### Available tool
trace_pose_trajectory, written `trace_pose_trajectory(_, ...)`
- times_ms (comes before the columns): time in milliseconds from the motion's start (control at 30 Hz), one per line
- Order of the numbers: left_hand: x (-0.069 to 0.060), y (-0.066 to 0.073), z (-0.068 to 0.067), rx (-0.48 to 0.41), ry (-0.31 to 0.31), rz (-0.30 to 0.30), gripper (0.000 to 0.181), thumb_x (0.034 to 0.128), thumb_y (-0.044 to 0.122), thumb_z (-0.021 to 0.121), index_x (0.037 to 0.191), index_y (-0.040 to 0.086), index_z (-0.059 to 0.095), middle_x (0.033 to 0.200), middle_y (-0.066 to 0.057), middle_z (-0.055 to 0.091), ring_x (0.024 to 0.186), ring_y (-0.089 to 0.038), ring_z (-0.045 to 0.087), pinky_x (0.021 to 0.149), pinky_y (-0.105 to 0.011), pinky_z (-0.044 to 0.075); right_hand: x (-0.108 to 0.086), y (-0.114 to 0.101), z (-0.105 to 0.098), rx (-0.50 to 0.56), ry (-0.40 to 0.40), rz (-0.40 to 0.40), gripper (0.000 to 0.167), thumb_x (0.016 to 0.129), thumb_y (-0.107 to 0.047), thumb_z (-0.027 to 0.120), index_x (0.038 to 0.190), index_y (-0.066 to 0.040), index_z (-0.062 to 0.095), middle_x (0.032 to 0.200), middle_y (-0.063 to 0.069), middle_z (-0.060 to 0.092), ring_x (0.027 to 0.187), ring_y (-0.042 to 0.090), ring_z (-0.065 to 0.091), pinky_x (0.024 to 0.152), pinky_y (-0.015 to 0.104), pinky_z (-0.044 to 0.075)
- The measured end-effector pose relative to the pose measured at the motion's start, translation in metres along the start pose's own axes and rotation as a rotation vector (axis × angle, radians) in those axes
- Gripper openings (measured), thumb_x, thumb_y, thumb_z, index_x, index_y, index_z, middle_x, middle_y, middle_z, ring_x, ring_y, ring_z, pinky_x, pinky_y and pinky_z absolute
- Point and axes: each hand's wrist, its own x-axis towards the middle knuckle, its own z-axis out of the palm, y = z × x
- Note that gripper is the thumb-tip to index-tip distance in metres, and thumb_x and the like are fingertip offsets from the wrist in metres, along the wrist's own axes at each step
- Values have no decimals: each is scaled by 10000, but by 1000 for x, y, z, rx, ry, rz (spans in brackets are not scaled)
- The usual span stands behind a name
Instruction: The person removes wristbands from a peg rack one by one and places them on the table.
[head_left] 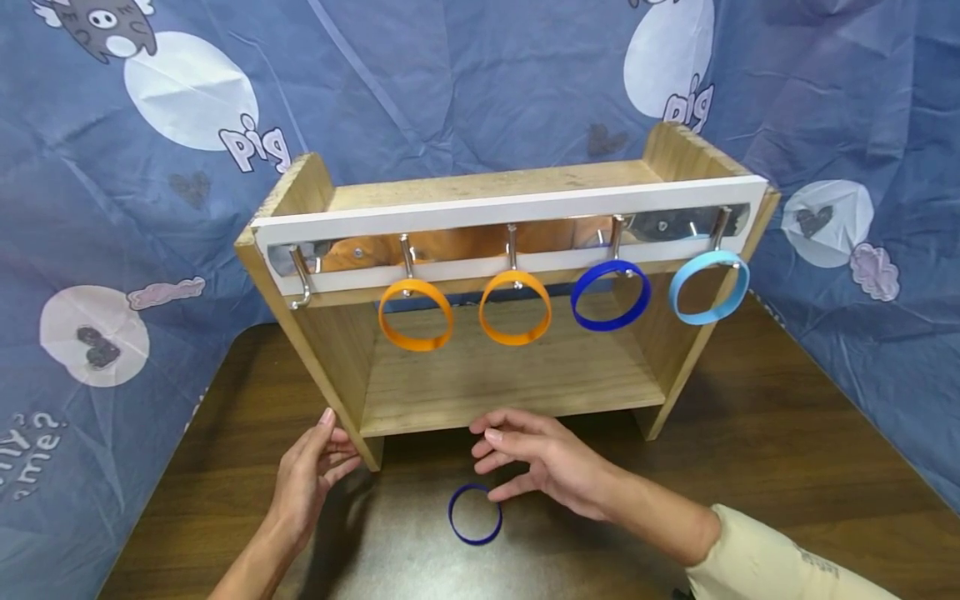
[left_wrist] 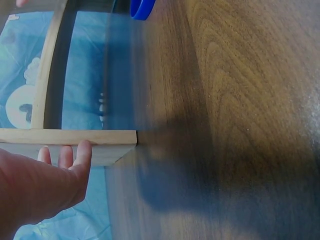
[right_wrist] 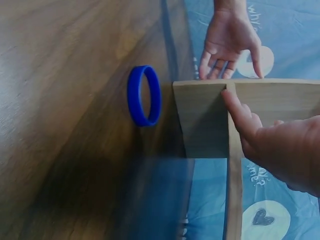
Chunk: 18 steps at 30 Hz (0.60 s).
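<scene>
A dark blue silicone wristband (head_left: 475,514) lies on the table in front of a small wooden shelf (head_left: 517,342). My right hand (head_left: 551,458) hangs just above and to the right of that band, fingers loosely bent and holding nothing. At the shelf's lower left side panel is my left hand (head_left: 311,475), its fingertips (left_wrist: 84,146) at or against the panel's outer face. Along the front, an orange band (head_left: 416,343), another orange band (head_left: 514,337), a blue band (head_left: 611,323) and a light blue band (head_left: 708,317) hang on metal hooks. The leftmost hook (head_left: 302,279) carries no band.
The shelf stands on a dark wooden table (head_left: 750,500). A white strip (head_left: 510,204) with a shiny metal plate bears the hooks, which stick out toward me. Blue patterned cloth (head_left: 450,92) hangs behind and at both sides.
</scene>
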Motion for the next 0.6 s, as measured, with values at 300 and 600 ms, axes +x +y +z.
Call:
trace_pose_trajectory(300, 0, 0, 1, -6, -6, 11, 347, 1028, 368, 432, 917, 57, 537, 859, -52, 595, 834, -161, 623, 830, -312, 548, 8, -6, 4, 166, -19, -78, 493, 982, -203, 554, 1367, 33, 355, 1213, 191, 521, 1148, 345, 522, 935, 591, 457)
trace_pose_trajectory(600, 0, 0, 1, -10, -6, 13, 349, 1029, 365, 431, 912, 54, 538, 853, -53, 600, 827, -162, 628, 817, -299, 550, 17, -10, 13, 274, -60, -202, 357, 992, -151, 535, 1300, -13, 419, 1125, 151, 570, 1104, 306, 569, 951, 599, 441)
